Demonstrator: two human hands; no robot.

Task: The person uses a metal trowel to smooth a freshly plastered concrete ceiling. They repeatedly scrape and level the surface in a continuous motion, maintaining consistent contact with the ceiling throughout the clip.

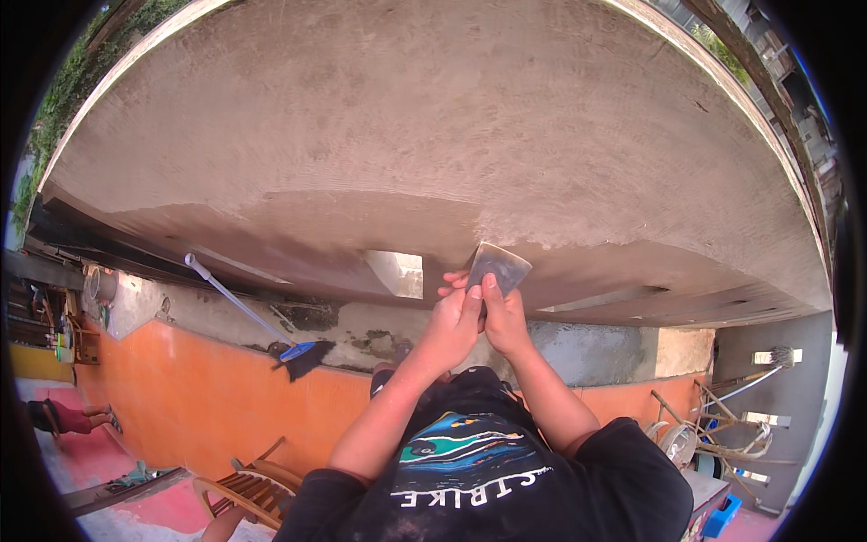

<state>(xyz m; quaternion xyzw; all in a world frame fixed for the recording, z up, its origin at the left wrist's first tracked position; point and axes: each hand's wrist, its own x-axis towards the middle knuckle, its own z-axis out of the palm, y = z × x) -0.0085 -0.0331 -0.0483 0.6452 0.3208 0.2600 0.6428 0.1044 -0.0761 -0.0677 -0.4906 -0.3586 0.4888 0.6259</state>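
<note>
Both my hands are closed around a putty knife with a flat, dark grey, flared blade. My left hand wraps it from the left, thumb pressed near the blade's base, with some fingertips showing beyond the blade's left edge. My right hand grips from the right, its thumb lying along the blade. The handle is hidden in my hands. The blade's wide end points up at a broad grey-brown cement wall; I cannot tell whether it touches. A darker, smoother band of the wall lies below a lighter, rougher upper area.
A rectangular opening pierces the wall left of my hands. A blue broom leans at the left, above an orange surface. Behind are a wooden chair and another person's legs. A mop stands far right.
</note>
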